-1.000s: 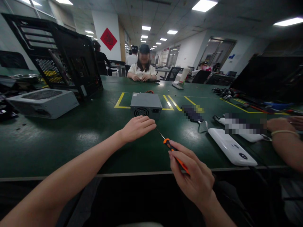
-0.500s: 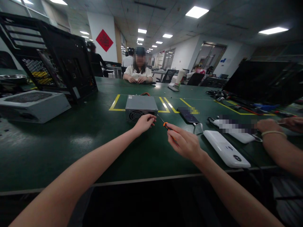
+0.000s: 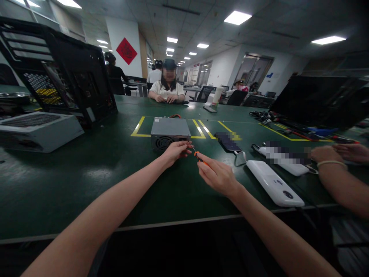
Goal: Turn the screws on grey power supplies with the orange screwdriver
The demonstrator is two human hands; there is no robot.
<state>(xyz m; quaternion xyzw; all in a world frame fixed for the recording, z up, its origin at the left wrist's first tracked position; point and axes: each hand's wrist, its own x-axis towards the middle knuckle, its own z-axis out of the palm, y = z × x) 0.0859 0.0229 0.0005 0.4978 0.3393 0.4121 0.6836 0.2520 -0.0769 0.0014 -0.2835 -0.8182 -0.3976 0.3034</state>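
Observation:
A grey computer power supply (image 3: 170, 127) sits on the green table, its fan grille side towards me. My left hand (image 3: 176, 151) is at its front right corner, fingertips drawn together by the tip of the screwdriver; whatever they pinch is too small to tell. In my right hand (image 3: 217, 173) is a screwdriver (image 3: 196, 154) with an orange and black handle, held closed and pointing forward and left. Its thin shaft reaches the left fingertips, close to the power supply's front face.
To the left stand a black computer case (image 3: 62, 73) and a second power supply (image 3: 43, 129). A phone (image 3: 228, 142) and a white power bank (image 3: 273, 182) lie right. A co-worker's hands (image 3: 328, 156) work at far right; another person (image 3: 167, 86) sits opposite.
My right hand has moved slightly left with the screwdriver, bringing its tip to my left fingertips. The left fingers have straightened somewhat. The power supply stays in place on the table.

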